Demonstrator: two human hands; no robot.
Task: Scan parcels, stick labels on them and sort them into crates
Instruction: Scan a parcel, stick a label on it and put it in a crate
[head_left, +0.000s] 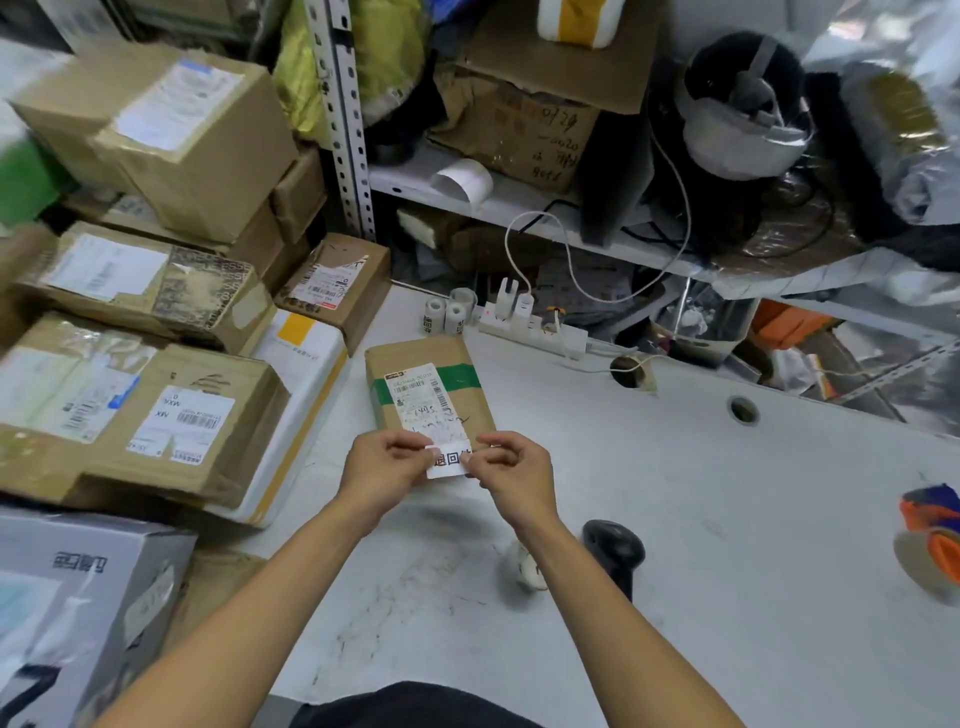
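Note:
A flat brown parcel (457, 358) with green tape and a white shipping label lies on the white table (727, 519) in front of me. Just above its near end I hold a small white sticker label (448, 461) with black print. My left hand (387, 470) pinches the sticker's left edge and my right hand (511, 475) pinches its right edge. A black handheld scanner (615, 551) stands on the table to the right of my right forearm.
Stacked cardboard parcels (156, 332) fill the table's left side, with a grey box (78, 613) at the near left. Label rolls (449, 312) and a power strip (535, 330) sit behind the parcel. Tape rolls (932, 540) lie at the right edge. Cluttered shelves stand behind.

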